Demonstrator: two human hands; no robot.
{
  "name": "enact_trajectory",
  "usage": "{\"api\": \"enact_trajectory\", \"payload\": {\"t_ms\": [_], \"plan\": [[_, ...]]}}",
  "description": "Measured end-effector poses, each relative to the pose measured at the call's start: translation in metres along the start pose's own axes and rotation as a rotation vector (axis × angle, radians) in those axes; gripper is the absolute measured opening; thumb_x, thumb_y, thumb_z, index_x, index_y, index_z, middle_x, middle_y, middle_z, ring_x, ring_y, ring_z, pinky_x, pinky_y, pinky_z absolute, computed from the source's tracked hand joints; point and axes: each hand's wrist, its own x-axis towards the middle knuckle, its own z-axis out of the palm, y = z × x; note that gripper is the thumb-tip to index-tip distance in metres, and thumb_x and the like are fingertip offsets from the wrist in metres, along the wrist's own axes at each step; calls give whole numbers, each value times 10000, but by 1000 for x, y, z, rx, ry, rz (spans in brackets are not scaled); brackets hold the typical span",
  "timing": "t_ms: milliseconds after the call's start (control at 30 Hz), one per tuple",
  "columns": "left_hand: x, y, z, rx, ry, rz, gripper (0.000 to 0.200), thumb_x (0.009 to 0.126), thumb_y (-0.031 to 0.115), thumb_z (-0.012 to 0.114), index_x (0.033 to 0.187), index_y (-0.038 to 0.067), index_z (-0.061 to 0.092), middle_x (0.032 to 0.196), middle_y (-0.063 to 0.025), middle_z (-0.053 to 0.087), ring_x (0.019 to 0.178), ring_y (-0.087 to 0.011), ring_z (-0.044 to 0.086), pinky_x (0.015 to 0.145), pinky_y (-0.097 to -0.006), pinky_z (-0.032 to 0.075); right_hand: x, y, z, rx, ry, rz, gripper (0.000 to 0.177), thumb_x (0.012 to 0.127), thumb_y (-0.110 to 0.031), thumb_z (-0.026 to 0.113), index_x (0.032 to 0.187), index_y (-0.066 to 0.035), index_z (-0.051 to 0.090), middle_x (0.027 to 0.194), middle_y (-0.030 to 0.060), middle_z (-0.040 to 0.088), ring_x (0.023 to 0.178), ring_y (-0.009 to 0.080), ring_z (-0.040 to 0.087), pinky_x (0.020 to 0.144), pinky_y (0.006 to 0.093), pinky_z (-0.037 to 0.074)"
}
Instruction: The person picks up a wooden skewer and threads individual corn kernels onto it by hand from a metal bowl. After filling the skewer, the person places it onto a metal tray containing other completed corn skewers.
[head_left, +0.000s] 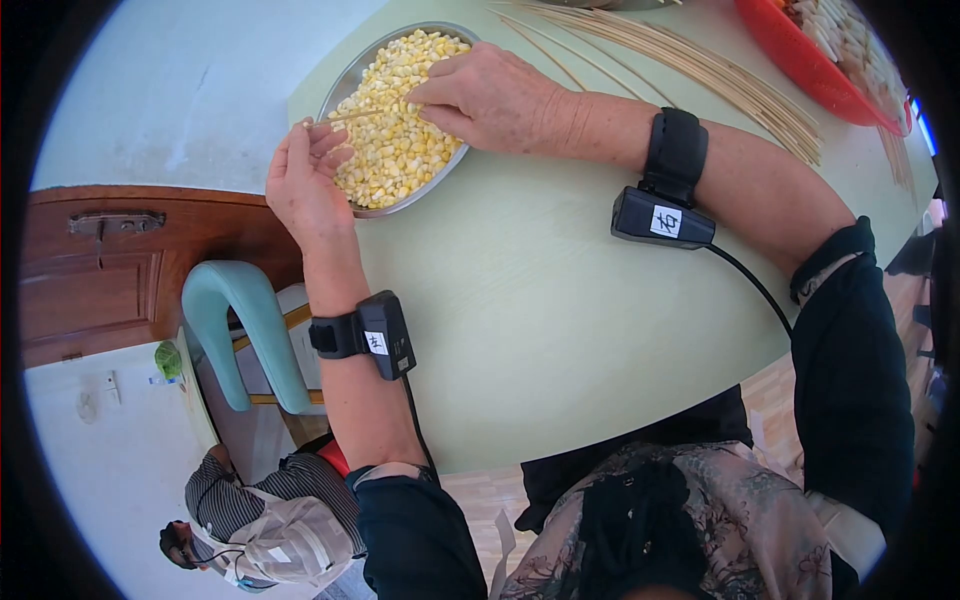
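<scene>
A round metal bowl (408,205) of loose yellow and white corn kernels (395,155) sits at the table's far left edge. At the bowl's left rim, my left hand (312,185) pinches a thin wooden skewer (350,117) near one end, its other fingers curled loosely. The skewer points right, over the corn. My right hand (490,98) reaches over the bowl's right side, thumb and fingertips pinched together just past the skewer's far end. Whatever is between those fingertips is too small to make out.
Many long wooden skewers (700,65) lie across the back of the pale green table (560,320). A red basket (790,60) with pale food stands at the back right. To the left are a teal chair (225,290) and a person in a striped top (300,490).
</scene>
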Motion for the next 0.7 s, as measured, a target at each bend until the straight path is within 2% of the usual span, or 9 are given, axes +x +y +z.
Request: {"api": "enact_trajectory", "payload": {"t_ms": [233, 300, 367, 467, 500, 567, 700], "plan": [[4, -1, -5, -84, -5, -65, 204, 881, 108, 558, 997, -59, 565, 816, -108, 611, 668, -154, 594, 557, -232, 480, -1, 1, 1, 45, 33, 3, 161, 821, -134, 587, 932, -31, 640, 720, 129, 602, 663, 283, 601, 637, 373, 497], [6, -1, -7, -222, -33, -138, 206, 873, 94, 568, 1015, -55, 556, 800, -95, 604, 652, -132, 569, 562, -224, 473, 0, 0, 0, 52, 51, -9, 159, 822, -133, 585, 933, -33, 640, 720, 129, 602, 664, 283, 601, 638, 374, 497], [8, -1, -8, -296, -38, -187, 207, 867, 88, 576, 1021, -49, 554, 795, -86, 601, 649, -125, 559, 555, -218, 462, 0, -1, -2, 5, -32, 31, 245, 875, -211, 487, 931, -40, 653, 779, 114, 643, 756, 232, 631, 729, 362, 500], [8, -1, -10, -406, -73, -254, 204, 859, 75, 585, 1026, -36, 551, 783, -69, 594, 638, -113, 539, 535, -208, 432, 0, 0, 0, -8, -30, 31, 242, 874, -216, 487, 941, -45, 645, 793, 115, 642, 763, 234, 631, 733, 364, 497], [7, -1, -10, -441, -102, -272, 199, 856, 68, 587, 1025, -30, 551, 778, -60, 590, 631, -108, 530, 522, -203, 415, 0, 0, 1, -8, -30, 32, 242, 874, -216, 487, 941, -45, 645, 793, 115, 642, 763, 234, 631, 733, 364, 497], [7, 0, -10, -458, -102, -294, 191, 858, 67, 582, 1021, -27, 551, 776, -56, 588, 629, -109, 526, 513, -207, 402, 0, 1, 3, 52, 35, 12, 170, 830, -143, 573, 948, -37, 634, 729, 127, 602, 683, 283, 598, 647, 381, 494], [5, 3, -7, -499, -89, -345, 178, 865, 67, 570, 1016, -25, 550, 769, -48, 580, 625, -115, 514, 506, -218, 387, 0, 2, 4, 48, 46, 5, 169, 825, -145, 580, 943, -39, 638, 733, 126, 603, 681, 285, 598, 646, 385, 492]]}}
